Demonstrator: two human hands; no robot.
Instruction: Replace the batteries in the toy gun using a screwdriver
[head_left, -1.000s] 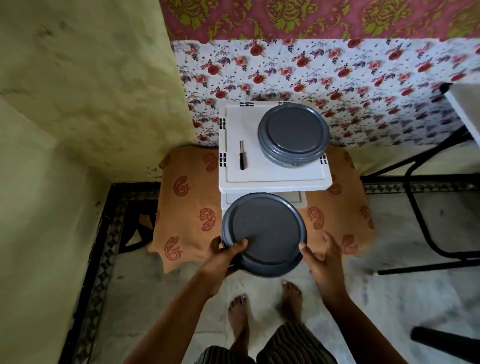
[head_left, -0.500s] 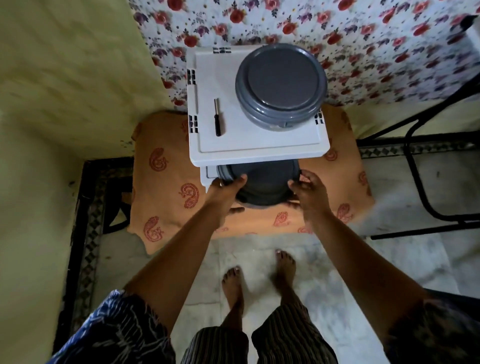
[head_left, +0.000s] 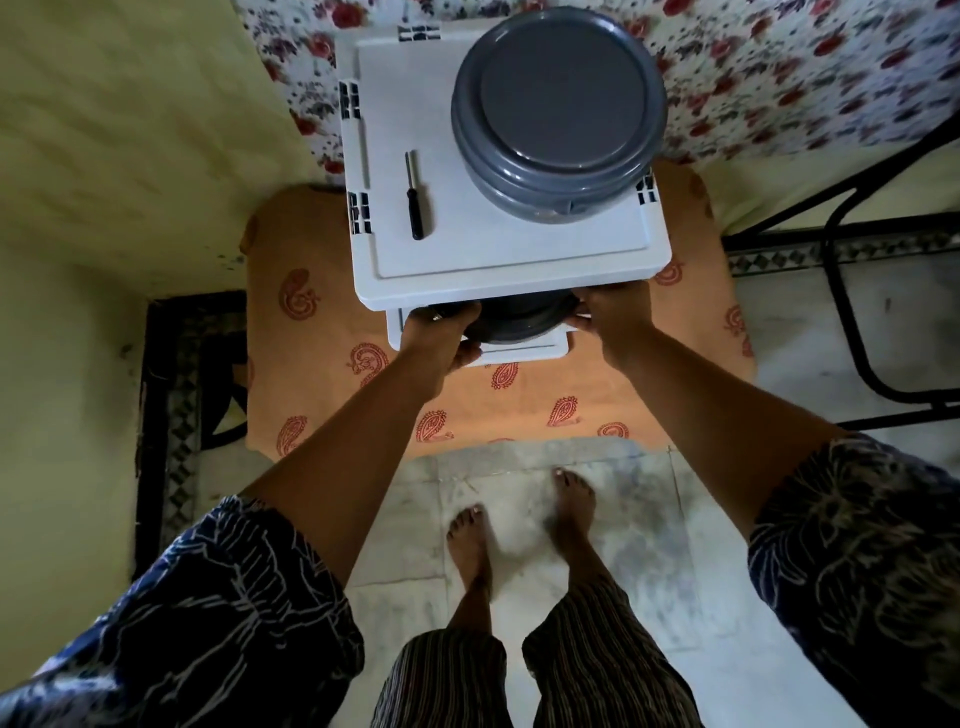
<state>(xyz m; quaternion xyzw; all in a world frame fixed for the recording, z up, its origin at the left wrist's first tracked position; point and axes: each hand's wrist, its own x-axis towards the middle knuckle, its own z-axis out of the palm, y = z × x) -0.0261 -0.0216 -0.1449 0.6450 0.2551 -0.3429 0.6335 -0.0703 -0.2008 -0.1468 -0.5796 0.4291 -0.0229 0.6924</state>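
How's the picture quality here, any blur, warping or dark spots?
Head view: wide-angle warping bows the white cabinet edges; sleeves and yellow wall smear toward the corners; the screwdriver is sharp; the lower grey container held by both hands sits in shadow.

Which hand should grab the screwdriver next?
Left, probably. The screwdriver lies on the white unit's top, just above the left hand; the right hand is farther over.
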